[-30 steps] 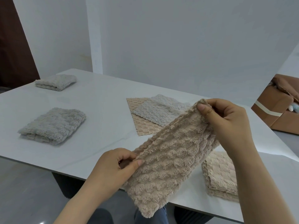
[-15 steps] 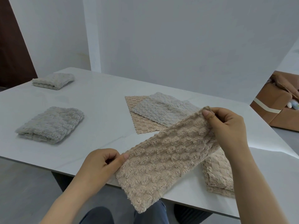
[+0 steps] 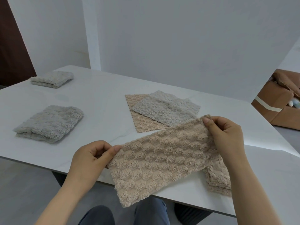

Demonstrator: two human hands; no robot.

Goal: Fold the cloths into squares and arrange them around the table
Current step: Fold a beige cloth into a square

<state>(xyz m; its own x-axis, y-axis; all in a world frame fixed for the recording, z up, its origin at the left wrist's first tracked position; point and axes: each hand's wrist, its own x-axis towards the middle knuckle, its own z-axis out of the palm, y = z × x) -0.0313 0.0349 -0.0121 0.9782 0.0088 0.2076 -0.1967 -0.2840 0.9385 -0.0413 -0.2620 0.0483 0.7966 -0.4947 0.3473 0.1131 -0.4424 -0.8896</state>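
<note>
A fluffy beige cloth (image 3: 159, 161), folded into a long strip, stretches between my hands over the near edge of the white table (image 3: 100, 114). My left hand (image 3: 90, 159) pinches its near-left corner. My right hand (image 3: 225, 133) pinches its far-right corner. A folded beige cloth (image 3: 217, 179) lies under my right forearm, partly hidden. Two folded grey cloths sit on the left, one near (image 3: 48, 123) and one far (image 3: 52, 79). In the middle, a flat grey cloth (image 3: 164, 109) lies on a flat beige cloth (image 3: 142, 125).
A white wall stands right behind the table. An open brown cardboard box (image 3: 279, 103) sits on the floor at the right. My knees (image 3: 151, 213) show below the table's near edge. A dark door is at the far left.
Both hands have lowered the beige strip toward the table and pulled it flatter and more level; the left hand has moved left and down, the right hand slightly down.
</note>
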